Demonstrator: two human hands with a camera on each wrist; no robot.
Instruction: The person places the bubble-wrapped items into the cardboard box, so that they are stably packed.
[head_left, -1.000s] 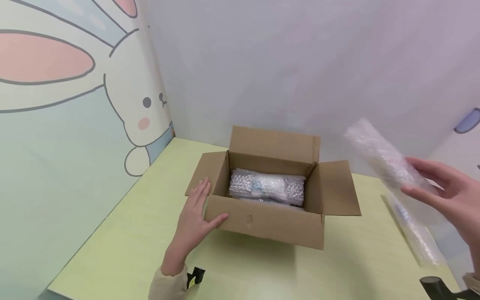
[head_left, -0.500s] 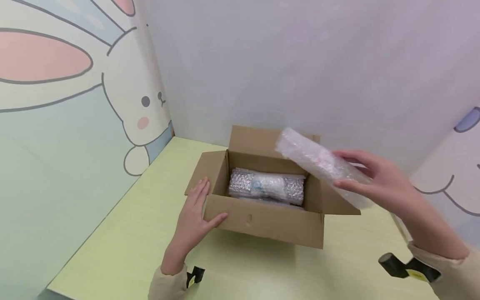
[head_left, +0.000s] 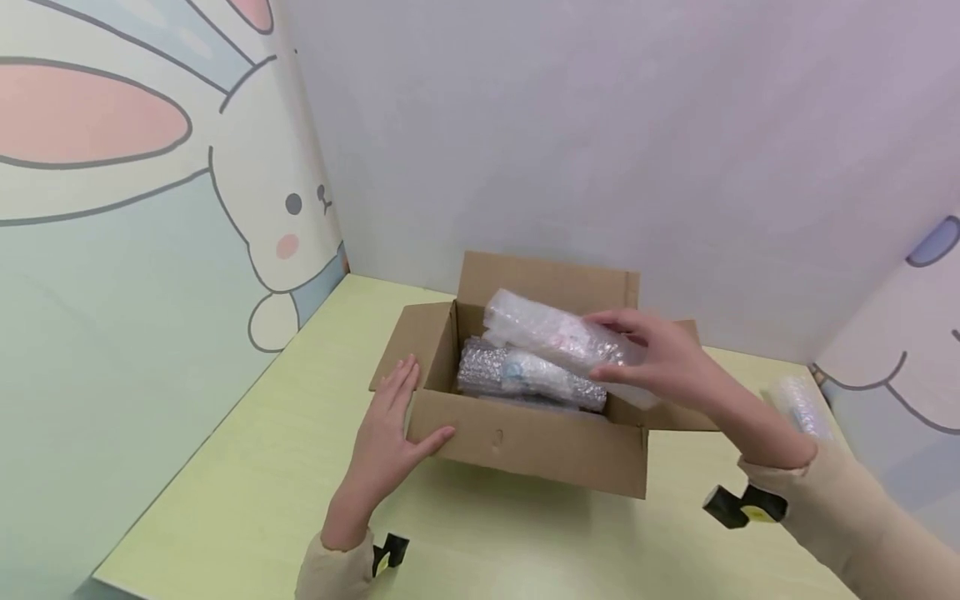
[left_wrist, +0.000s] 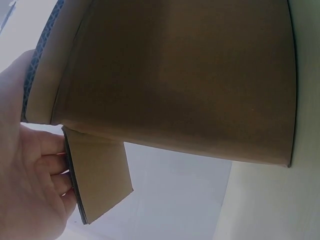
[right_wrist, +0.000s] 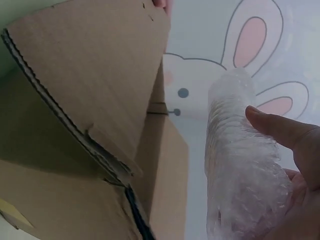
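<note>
My right hand [head_left: 660,358] grips a long bubble-wrapped package [head_left: 551,329] between thumb and fingers, tilted over the open cardboard box [head_left: 525,450]. What the wrap holds cannot be made out. Below it, inside the box, lies another bubble-wrapped package [head_left: 483,367] with a whitish middle. My left hand [head_left: 386,437] rests with straight fingers on the box's left flap [head_left: 411,333], its thumb at the front flap. In the left wrist view its fingers [left_wrist: 52,165] lie against the flap edge. The right wrist view shows the thumb [right_wrist: 280,127] pressing the ridged bubble wrap [right_wrist: 240,165].
A further bubble-wrapped package [head_left: 802,404] lies at the right end of the pale green table [head_left: 285,467], partly behind my right sleeve. The back flap [head_left: 547,279] stands up near the wall. A rabbit drawing [head_left: 277,183] covers the left wall.
My right hand has carried the bubble-wrapped package leftward from the table's right side to over the box, lowering it toward the opening. The left hand has stayed on the flap.
</note>
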